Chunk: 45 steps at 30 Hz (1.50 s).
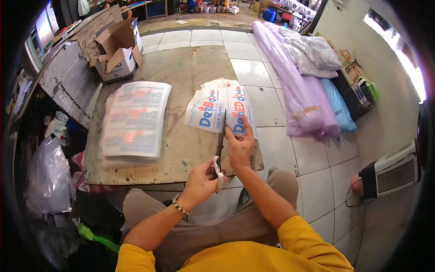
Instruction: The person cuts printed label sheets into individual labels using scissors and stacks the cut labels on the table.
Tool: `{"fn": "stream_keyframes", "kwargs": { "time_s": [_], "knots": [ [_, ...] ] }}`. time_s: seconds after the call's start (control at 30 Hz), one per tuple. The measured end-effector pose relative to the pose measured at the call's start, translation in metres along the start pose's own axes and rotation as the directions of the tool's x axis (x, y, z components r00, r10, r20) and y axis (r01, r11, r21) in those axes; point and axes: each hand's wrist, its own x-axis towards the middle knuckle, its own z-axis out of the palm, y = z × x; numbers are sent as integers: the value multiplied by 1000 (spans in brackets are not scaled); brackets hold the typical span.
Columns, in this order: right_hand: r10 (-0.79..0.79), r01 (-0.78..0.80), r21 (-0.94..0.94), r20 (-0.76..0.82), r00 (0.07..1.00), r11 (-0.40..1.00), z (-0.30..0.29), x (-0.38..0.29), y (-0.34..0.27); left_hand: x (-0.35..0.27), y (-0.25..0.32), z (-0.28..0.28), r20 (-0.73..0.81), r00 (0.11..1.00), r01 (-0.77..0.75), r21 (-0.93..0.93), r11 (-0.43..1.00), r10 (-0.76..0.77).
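My left hand (pixel 200 182) grips the cloth-wrapped handles of a pair of scissors (pixel 221 146). Their dark blades point away from me and lie against a printed sheet (pixel 212 110), along the gap between two of its red and blue prints. On the right edge of that sheet, my right hand (pixel 242 146) holds it with the thumb in front. Whether the blades are parted is hard to tell. Behind the held sheet, more printed pieces (pixel 221 83) lie on the worn wooden board (pixel 180 146). A thick stack of printed translucent sheets (pixel 134 119) rests on the board's left side.
An opened cardboard box (pixel 117 56) stands at the board's far left corner. Lilac plastic-wrapped rolls (pixel 289 78) and silvery packages (pixel 311 51) lie on the tiled floor to the right. Further right is an appliance with a grille (pixel 390 171). Clear plastic bags (pixel 51 176) hang at the left.
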Motion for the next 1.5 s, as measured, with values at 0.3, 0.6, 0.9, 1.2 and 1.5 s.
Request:
{"fn": "stream_keyframes", "kwargs": {
  "time_s": [0.3, 0.6, 0.9, 1.2, 1.5],
  "knots": [
    [3, 2, -75, 74, 997, 997, -1, -9, 1, 4, -7, -2, -40, 999, -16, -82, 996, 13],
    [-39, 47, -69, 119, 992, 996, 3, -18, 7, 6, 4, -6, -32, 999, -8, -115, 993, 4],
    [-26, 31, -79, 58, 998, 996, 0, -17, 12, 8, -4, -7, -58, 998, -3, -145, 989, -5],
    [117, -115, -37, 43, 992, 993, -6, -14, 11, 18, -8, -21, -72, 997, -44, -168, 985, 32],
    [50, -40, -89, 120, 991, 995, -3, -24, 19, 23, -4, -31, -94, 996, -31, -240, 970, 8]
  ]
}}
